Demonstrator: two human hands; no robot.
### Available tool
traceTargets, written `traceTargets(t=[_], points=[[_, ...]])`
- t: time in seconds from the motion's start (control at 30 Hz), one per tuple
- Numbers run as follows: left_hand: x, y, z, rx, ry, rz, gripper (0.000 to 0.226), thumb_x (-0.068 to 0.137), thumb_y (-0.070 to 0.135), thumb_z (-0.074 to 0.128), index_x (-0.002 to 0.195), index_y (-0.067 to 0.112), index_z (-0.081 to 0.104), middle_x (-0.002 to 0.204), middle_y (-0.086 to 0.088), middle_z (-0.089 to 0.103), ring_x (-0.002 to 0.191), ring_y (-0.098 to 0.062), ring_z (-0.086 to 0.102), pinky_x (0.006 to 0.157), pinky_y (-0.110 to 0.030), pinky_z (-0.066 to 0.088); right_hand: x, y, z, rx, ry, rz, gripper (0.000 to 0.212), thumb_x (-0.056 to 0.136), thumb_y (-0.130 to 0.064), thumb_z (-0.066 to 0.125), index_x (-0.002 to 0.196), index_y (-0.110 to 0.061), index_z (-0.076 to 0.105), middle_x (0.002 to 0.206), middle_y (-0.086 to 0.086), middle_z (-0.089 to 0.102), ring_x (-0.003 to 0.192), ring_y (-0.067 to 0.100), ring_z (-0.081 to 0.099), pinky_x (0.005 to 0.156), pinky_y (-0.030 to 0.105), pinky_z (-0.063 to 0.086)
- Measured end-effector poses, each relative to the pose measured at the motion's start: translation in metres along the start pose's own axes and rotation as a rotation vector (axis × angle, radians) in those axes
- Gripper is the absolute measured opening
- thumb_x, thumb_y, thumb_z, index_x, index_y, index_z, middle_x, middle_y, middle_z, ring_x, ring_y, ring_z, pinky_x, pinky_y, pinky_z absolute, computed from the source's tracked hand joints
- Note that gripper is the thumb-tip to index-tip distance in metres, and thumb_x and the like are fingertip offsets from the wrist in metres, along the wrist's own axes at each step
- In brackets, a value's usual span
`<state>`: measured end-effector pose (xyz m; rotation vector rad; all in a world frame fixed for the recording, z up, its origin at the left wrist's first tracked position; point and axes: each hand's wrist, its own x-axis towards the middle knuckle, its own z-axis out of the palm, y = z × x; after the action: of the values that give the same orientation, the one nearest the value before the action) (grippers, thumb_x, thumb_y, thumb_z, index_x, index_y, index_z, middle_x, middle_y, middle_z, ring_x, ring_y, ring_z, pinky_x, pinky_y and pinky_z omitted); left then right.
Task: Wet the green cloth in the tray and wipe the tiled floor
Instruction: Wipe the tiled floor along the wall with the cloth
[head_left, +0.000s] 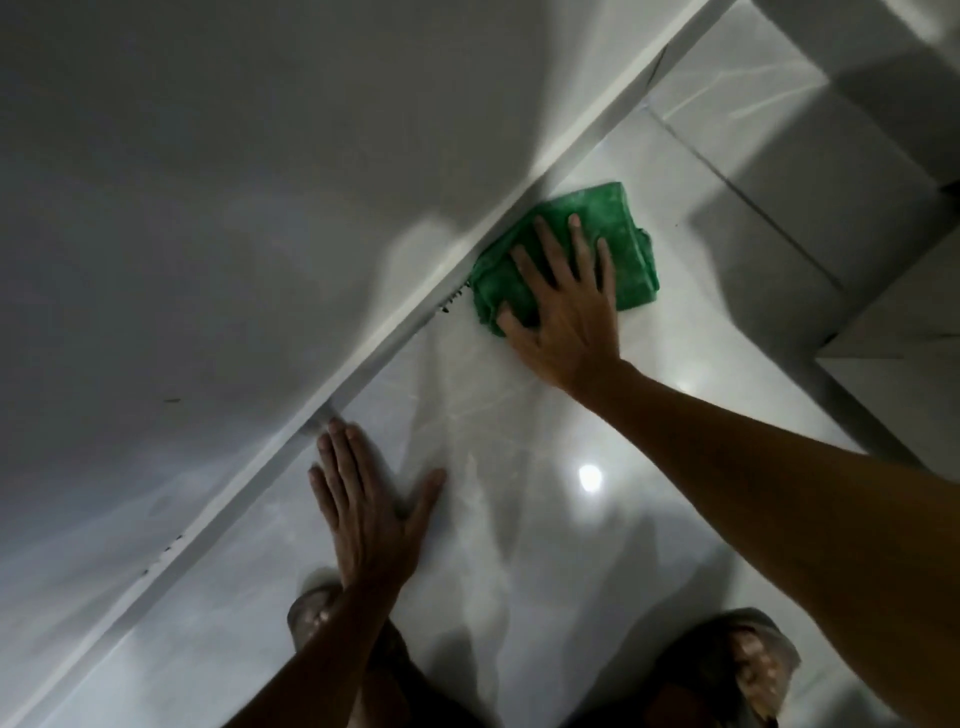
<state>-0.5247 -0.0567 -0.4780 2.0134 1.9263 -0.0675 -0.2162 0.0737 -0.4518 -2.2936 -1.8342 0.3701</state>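
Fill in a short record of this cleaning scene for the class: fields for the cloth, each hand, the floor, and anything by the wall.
cloth: green cloth, folded, lying flat on the floor against the skirting
right hand: right hand flat on the cloth, fingers spread
left hand: left hand flat on bare tile, holding nothing
floor: tiled floor, pale, glossy, reflecting a lamp
wall edge: white skirting with small dark specks
tray: not in view
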Motion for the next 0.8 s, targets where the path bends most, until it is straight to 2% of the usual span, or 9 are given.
traceTargets(t=[0.07,0.13,0.23,0.37,0.43,0.5,0.57,0.67,0.8], points=[[0.001,0.004,0.001,-0.004,-0.006,-0.022,0.122,0.099,0.091,0.035,0.181,0.012,-0.007,0.192,-0.009,-0.013,0.179,-0.029,-0.012,0.143,-0.064,0.003,-0.007,-0.018,0.0,0.058,-0.023,0.045,0.079,0.097,-0.061,0.05,0.163,-0.018,0.055,0.18,0.014,0.041,0.17,0.047,0.027,0.139,0.071,0.01],[0.001,0.005,0.001,-0.012,-0.018,-0.036,0.124,0.098,0.093,0.034,0.181,0.012,-0.008,0.191,-0.008,-0.015,0.178,-0.028,-0.015,0.143,-0.064,0.001,-0.028,-0.036,0.007,0.087,-0.069,-0.076,0.076,0.094,-0.058,0.055,0.159,-0.02,0.059,0.177,0.015,0.045,0.169,0.048,0.031,0.138,0.072,0.012],[-0.001,0.005,0.004,-0.004,-0.023,-0.03,0.126,0.096,0.095,0.034,0.181,0.013,-0.011,0.191,-0.007,-0.019,0.178,-0.028,-0.017,0.143,-0.063,-0.001,-0.061,-0.064,0.024,0.126,-0.156,-0.335,0.07,0.091,-0.052,0.06,0.156,-0.026,0.062,0.176,0.012,0.048,0.169,0.043,0.033,0.139,0.067,0.013],[0.001,-0.001,0.002,-0.021,-0.027,0.001,0.129,0.094,0.096,0.037,0.181,0.013,-0.012,0.191,-0.006,-0.019,0.178,-0.027,-0.017,0.143,-0.059,-0.003,-0.052,-0.051,0.025,0.071,-0.202,-0.467,0.068,0.1,-0.056,0.049,0.163,-0.031,0.053,0.178,0.005,0.046,0.17,0.036,0.033,0.141,0.062,0.015],[-0.002,-0.005,-0.001,-0.017,-0.039,0.02,0.131,0.094,0.095,0.041,0.181,0.012,-0.009,0.191,-0.006,-0.017,0.178,-0.026,-0.016,0.143,-0.058,-0.002,-0.031,-0.022,0.014,0.037,-0.169,-0.376,0.068,0.104,-0.059,0.044,0.165,-0.029,0.051,0.178,0.007,0.045,0.169,0.039,0.034,0.14,0.064,0.016],[-0.003,-0.005,-0.003,-0.029,-0.063,0.02,0.133,0.092,0.098,0.039,0.181,0.012,-0.01,0.191,-0.006,-0.018,0.178,-0.026,-0.016,0.143,-0.059,-0.002,-0.009,0.0,-0.002,0.027,-0.081,-0.13,0.07,0.104,-0.059,0.042,0.164,-0.025,0.054,0.177,0.01,0.047,0.169,0.041,0.034,0.139,0.066,0.018],[-0.003,-0.002,-0.005,-0.033,-0.081,0.014,0.135,0.09,0.101,0.037,0.18,0.013,-0.013,0.191,-0.005,-0.02,0.178,-0.026,-0.018,0.143,-0.059,-0.002,0.005,0.002,-0.012,0.015,-0.043,0.017,0.071,0.102,-0.058,0.044,0.162,-0.021,0.056,0.176,0.01,0.047,0.169,0.042,0.033,0.139,0.068,0.018],[0.0,-0.001,-0.006,-0.043,-0.093,-0.012,0.137,0.089,0.101,0.04,0.18,0.016,-0.018,0.19,-0.005,-0.022,0.178,-0.026,-0.019,0.143,-0.062,-0.001,-0.009,-0.025,-0.011,0.05,-0.075,-0.001,0.07,0.096,-0.053,0.055,0.158,-0.019,0.06,0.175,0.012,0.05,0.168,0.045,0.035,0.136,0.074,0.017],[0.001,0.003,-0.007,-0.038,-0.116,-0.008,0.141,0.087,0.104,0.038,0.179,0.012,-0.017,0.189,-0.006,-0.025,0.177,-0.027,-0.022,0.143,-0.061,-0.003,-0.057,-0.068,0.012,0.086,-0.179,-0.223,0.069,0.095,-0.051,0.059,0.159,-0.028,0.059,0.179,0.012,0.043,0.169,0.043,0.031,0.137,0.075,0.013]])
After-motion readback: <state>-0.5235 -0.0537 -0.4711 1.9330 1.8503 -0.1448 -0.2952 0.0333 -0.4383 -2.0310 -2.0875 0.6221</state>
